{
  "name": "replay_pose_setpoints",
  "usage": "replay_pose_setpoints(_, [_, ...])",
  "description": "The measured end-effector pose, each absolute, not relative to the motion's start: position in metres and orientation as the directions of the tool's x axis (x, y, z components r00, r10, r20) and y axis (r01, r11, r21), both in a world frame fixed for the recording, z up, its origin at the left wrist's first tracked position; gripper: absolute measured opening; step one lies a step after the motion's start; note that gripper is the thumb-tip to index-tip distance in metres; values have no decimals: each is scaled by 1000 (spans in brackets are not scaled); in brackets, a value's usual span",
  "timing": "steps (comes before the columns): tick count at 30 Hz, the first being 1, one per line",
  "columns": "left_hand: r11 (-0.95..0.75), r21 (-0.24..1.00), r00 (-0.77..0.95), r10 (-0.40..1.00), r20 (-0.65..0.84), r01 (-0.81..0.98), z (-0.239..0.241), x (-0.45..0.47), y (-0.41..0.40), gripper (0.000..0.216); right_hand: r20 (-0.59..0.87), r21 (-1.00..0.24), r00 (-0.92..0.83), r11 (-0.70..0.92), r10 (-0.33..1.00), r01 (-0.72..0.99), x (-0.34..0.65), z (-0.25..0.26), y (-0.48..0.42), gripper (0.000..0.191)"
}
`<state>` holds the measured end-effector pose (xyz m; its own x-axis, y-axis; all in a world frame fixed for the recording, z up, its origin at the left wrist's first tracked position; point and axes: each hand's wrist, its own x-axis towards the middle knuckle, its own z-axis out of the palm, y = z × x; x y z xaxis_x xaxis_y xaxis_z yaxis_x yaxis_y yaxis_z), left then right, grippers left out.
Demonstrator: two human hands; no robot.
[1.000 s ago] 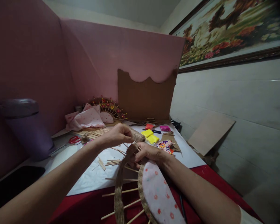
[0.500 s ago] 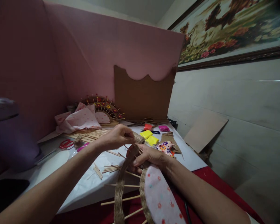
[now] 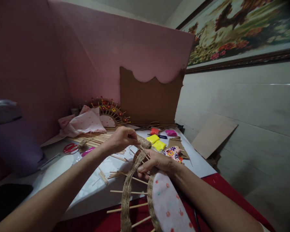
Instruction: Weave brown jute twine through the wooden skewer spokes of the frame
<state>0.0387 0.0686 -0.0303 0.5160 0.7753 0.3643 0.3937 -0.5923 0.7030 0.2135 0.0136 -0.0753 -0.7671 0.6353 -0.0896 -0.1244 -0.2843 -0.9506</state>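
A half-round fan-shaped piece has a pink-dotted cloth panel [image 3: 170, 204], thin wooden sticks [image 3: 128, 207] fanning out from its edge, and a woven twine band [image 3: 126, 199] across them. My right hand [image 3: 157, 162] is closed around the upper end of this piece, thumb on the near side and other fingers partly hidden behind it. Above the band's top end, my left hand [image 3: 124, 139] is closed in a pinch, apparently on the twine; the strand itself is hard to make out. A roll of twine [image 3: 144, 142] lies just behind the fingertips.
Loose sticks [image 3: 102, 177], red-handled scissors [image 3: 70, 148] and pink cloth [image 3: 87, 122] lie leftward on the white table. Yellow packets [image 3: 159, 145], a flowered piece [image 3: 173, 153] and cardboard scraps [image 3: 176, 142] are beyond my right hand. A decorated fan piece [image 3: 107, 120] and brown cardboard [image 3: 149, 100] stand behind.
The view has shifted slightly, and the woven band has tilted a little toward the camera. My left hand stays pinched by the band's top; my right hand keeps its hold.
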Motion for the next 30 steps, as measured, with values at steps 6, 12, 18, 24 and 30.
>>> replay_pose_setpoints(6, [-425, 882, 475, 831, 290, 204, -31, 41, 69, 19, -54, -955, -785, -260, 618, -139, 215, -73, 14, 35])
replay_pose_setpoints(12, [-261, 950, 441, 882, 164, 169, -45, 46, 69, 28, -32, -960, -794, -240, 608, -145, 215, -73, 13, 33])
replay_pose_setpoints(18, [-204, 963, 463, 881, 102, 176, -59, 53, 65, 25, -20, -970, -788, -204, 615, -135, 214, -73, 12, 29])
replay_pose_setpoints(24, [-159, 975, 494, 867, 62, 157, -66, 54, 63, 16, -43, -980, -796, -180, 604, -84, 214, -69, 10, 25])
replay_pose_setpoints(30, [-143, 980, 529, 847, 50, 136, -71, 55, 67, 19, -72, -988, -781, -153, 621, -30, 212, -70, 8, 23])
